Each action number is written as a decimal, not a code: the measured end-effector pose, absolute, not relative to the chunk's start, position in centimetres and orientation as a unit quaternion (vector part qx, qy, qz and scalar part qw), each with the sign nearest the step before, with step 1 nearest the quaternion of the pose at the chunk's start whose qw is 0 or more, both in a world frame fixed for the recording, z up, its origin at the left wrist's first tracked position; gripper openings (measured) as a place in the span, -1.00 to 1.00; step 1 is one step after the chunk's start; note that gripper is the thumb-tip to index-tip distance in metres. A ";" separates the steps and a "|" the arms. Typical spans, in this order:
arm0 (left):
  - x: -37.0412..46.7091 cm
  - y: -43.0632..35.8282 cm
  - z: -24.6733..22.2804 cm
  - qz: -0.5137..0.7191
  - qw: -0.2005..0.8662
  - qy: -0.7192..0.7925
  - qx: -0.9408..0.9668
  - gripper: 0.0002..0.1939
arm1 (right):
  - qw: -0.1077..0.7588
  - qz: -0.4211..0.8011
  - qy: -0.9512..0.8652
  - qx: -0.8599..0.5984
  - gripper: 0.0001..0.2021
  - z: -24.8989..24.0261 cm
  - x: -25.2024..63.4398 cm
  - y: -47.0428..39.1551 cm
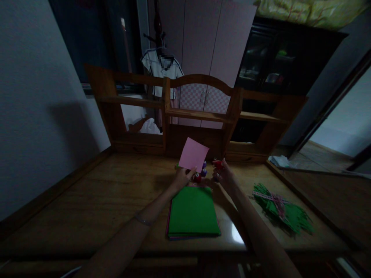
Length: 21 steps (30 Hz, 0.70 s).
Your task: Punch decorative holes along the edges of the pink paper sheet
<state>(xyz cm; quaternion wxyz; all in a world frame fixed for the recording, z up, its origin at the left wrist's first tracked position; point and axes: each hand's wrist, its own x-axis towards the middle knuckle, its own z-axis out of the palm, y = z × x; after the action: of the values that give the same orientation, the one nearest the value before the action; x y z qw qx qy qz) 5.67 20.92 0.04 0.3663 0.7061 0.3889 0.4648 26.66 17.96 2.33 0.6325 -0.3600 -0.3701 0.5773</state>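
Observation:
My left hand (183,177) pinches the lower edge of a square pink sheet (193,153), held up and tilted above the table. To the right, my right hand (227,173) has its fingers curled round a small red spool (218,164). Between the hands stand several small spool-like pieces with pale round ends, among them a red one (197,177) and a purple one (204,172). Nearer to me lies a stack of coloured sheets with a green sheet (193,211) on top. Part of the small pieces is hidden behind the pink sheet and my fingers.
On the right of the wooden table (124,193) lies a bundle of green fringed strips (290,214) with pink pieces across it. A wooden shelf unit (199,115) rises along the far edge. Behind it are a hanging shirt (158,71) and a pale wardrobe (199,42).

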 end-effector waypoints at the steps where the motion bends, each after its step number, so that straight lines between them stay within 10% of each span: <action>1: 5.6 20.9 0.1 0.470 0.367 0.388 0.703 -0.56 | 0.630 0.578 -0.370 -0.363 -0.62 2.3 26.8 18.1; 21: 5.5 20.5 0.9 0.487 0.375 0.409 0.674 -0.55 | 0.571 0.590 -0.410 -0.397 -0.43 2.1 26.4 17.8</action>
<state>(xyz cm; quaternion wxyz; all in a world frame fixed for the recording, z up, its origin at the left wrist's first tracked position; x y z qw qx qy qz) 5.52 20.52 0.86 0.3755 0.6740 0.4092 0.4871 26.40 17.75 2.08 0.5714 -0.3967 -0.4098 0.5901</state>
